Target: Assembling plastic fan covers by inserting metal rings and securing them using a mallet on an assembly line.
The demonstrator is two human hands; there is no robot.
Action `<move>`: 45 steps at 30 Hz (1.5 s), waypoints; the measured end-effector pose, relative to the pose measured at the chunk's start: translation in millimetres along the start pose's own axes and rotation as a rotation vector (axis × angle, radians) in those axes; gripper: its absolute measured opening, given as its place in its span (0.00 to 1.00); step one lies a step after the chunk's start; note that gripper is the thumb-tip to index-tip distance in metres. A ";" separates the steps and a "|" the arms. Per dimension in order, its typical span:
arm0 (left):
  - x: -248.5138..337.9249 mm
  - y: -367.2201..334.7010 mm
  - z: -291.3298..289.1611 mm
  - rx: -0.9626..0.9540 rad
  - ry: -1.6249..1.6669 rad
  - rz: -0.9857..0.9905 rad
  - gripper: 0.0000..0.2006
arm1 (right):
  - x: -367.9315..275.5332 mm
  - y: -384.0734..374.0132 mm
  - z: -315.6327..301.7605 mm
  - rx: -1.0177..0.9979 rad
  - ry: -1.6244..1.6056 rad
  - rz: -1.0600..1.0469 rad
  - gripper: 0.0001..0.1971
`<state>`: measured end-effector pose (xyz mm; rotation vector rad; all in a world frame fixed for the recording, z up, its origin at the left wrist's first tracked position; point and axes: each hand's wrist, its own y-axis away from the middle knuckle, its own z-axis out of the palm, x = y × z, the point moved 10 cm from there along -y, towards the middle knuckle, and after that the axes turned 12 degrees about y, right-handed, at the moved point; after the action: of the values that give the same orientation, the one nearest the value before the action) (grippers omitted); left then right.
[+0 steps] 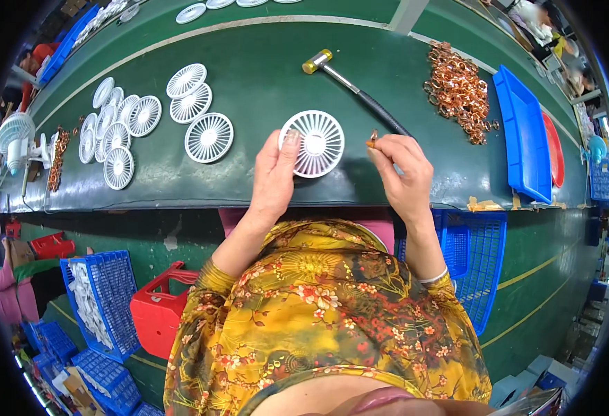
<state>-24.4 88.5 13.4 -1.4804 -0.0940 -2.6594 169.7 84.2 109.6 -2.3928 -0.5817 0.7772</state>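
Observation:
My left hand (pixel 275 168) grips a round white fan grille (pixel 325 161) by its left edge, thumb on top, and holds it up over the green table near the front edge. To the right of it, apart from the grille, my right hand (pixel 407 165) pinches a small copper-coloured ring (pixel 372 141) between thumb and fingertips. A hammer (pixel 346 82) with a yellow head and black grip lies just beyond my right hand. A heap of similar copper-coloured rings (pixel 458 90) lies farther to the right.
Several white grilles (pixel 209 137) lie at the left on the green table (pixel 263 59). A blue tray (pixel 523 139) and a red one (pixel 554 149) stand at the right edge. Below are a red stool (pixel 159 315) and blue crates (pixel 481 270). A small fan (pixel 16 139) stands far left.

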 end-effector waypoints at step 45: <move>18.4 13.2 27.0 -0.098 -0.362 0.149 0.16 | -61.2 8.3 30.3 0.066 0.060 -0.153 0.09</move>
<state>-9.7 77.1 43.3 -1.9029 0.1184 -2.2852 107.1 55.6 108.1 -2.2725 -0.6943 0.6459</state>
